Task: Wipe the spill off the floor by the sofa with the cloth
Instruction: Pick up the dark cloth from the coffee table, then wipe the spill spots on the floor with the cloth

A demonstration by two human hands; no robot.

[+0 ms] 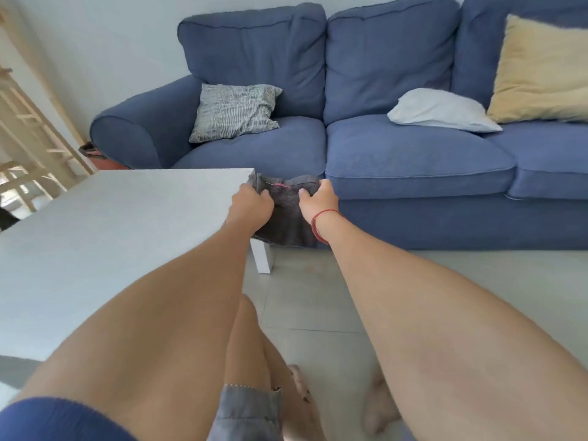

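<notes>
A: So, how far along is this?

B: Barely started, I'd judge. Both hands are out in front, gripping the dark grey cloth [286, 214] in the air. The left hand [253, 203] has its fingers curled closed over the cloth's left upper edge, and the right hand [318, 200] is pinching the right upper edge the same way. The rest of the cloth hangs down between them.

A: Where is that, relative to the furniture?

B: Just off the far right corner of the white surface [127, 237], in front of the blue sofa [397, 160]. The cloth is above the floor [318, 297], not touching it as far as I can tell.

A: And the spill?

B: I can't pick it out for certain. There is a faint discoloured patch on the tiles near the leg of the surface, close to the sofa's base, but it is too slight to call. Part of that strip of floor is also hidden behind the arms and the cloth.

A: So what's done and what's left?

B: The cloth is in hand, stretched or being arranged between the two hands. Left, by my reckoning: get down to the floor beside the sofa, press the cloth onto the wet spot and rub until the tiles are dry. No wiping shows here.
</notes>
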